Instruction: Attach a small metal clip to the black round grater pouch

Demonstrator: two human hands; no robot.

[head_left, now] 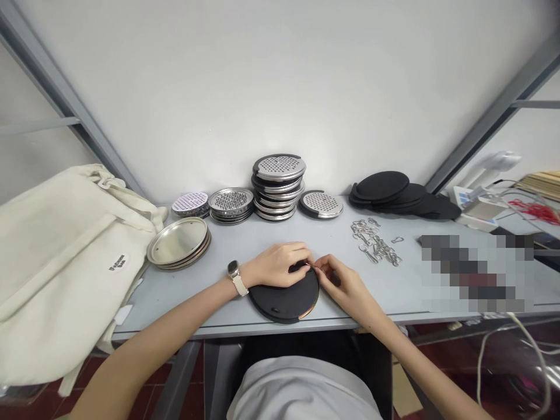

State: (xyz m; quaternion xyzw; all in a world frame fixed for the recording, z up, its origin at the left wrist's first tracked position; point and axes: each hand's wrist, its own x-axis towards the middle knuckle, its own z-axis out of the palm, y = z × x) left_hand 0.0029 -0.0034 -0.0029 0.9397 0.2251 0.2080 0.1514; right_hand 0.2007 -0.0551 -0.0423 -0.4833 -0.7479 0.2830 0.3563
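A round black disc (286,300) lies on the table near its front edge. Part of its right rim shows shiny and coloured, and a small dark knob or slot sits near its lower side. Across the disc's far side rests my left hand (282,265), a watch on its wrist, with fingers curled at the upper right rim. At that same rim, thumb and fingertips of my right hand (343,286) are pinched together. A tiny shiny bit shows between both hands; its kind is too small to make out. Small metal snap hooks (378,248) lie heaped to the right.
Behind my hands stand stacked round grater plates (280,169), with a single one (322,204) beside them. Plain metal discs (177,242) are piled at left, near a cream bag (79,251). Black round covers (382,186) overlap at back right. A pixelated patch hides something at right.
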